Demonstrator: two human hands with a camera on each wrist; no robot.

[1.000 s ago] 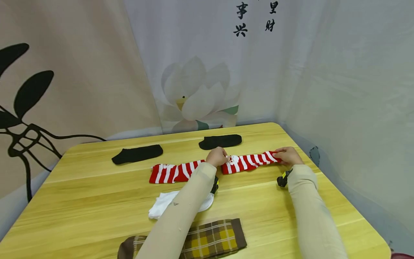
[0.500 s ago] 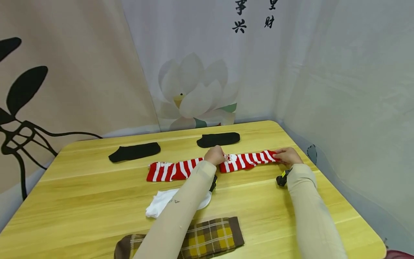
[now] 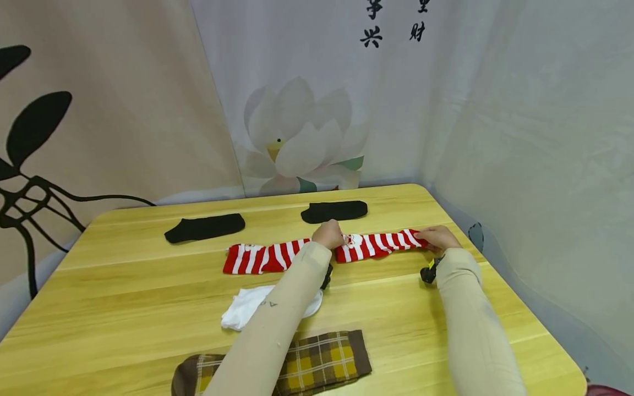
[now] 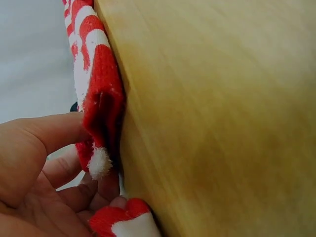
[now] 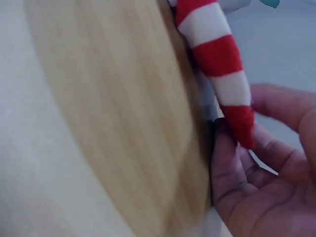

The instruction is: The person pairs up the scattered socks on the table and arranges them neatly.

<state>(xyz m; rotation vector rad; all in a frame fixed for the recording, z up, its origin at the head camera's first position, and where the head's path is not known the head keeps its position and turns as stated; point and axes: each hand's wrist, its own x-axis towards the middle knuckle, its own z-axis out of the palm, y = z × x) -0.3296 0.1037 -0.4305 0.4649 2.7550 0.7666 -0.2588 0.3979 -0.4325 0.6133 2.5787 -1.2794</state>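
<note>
A red-and-white striped sock (image 3: 381,245) lies stretched sideways across the right of the table, a hand at each end. My left hand (image 3: 329,235) pinches its open cuff end; in the left wrist view the thumb lies on one side of the cuff (image 4: 103,106), fingers under it, beside a white pompom (image 4: 100,163). At the other end my right hand (image 3: 440,238) holds the narrow red tip (image 5: 239,126) between thumb and fingers. A matching striped sock (image 3: 262,258) lies flat to the left, its right end hidden by my left hand and forearm.
Two black ankle socks (image 3: 205,227) (image 3: 334,212) lie toward the back edge. Nearer, a white sock (image 3: 247,306) and a brown-yellow plaid sock (image 3: 324,360) are partly covered by my left forearm. A curtain hangs behind the wooden table (image 3: 124,291).
The head view has shifted slightly. Both hands stay at the two ends of the striped sock, and the other socks lie as before.
</note>
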